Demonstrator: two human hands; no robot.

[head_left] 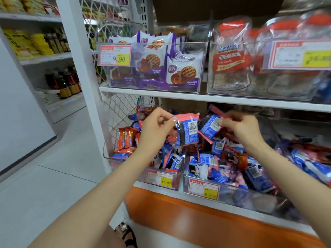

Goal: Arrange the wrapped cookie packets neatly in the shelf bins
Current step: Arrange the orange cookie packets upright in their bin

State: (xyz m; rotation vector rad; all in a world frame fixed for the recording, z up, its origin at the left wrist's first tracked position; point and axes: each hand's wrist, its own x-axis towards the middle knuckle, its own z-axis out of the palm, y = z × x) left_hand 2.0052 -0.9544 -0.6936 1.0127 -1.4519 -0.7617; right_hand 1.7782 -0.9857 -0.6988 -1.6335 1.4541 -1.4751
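Note:
My left hand point(155, 127) pinches a blue-and-pink cookie packet point(188, 130) by its top seam, holding it above the lower shelf bins. My right hand point(241, 127) pinches a second blue-and-pink packet point(208, 127) just to the right of the first. Below them stand two clear bins: the left bin point(177, 181) holds red and blue packets, the right bin point(250, 196) is heaped with several blue-and-pink packets lying at all angles. Both hands hover over the gap between the two bins.
The upper shelf point(197, 97) carries a clear bin of purple cookie packs point(182, 72) and a bin of red-labelled bags point(231, 59). An orange panel point(197, 217) runs under the lower shelf. Bottles point(64, 83) fill the left aisle shelves. A sandalled foot point(125, 231) is on the floor.

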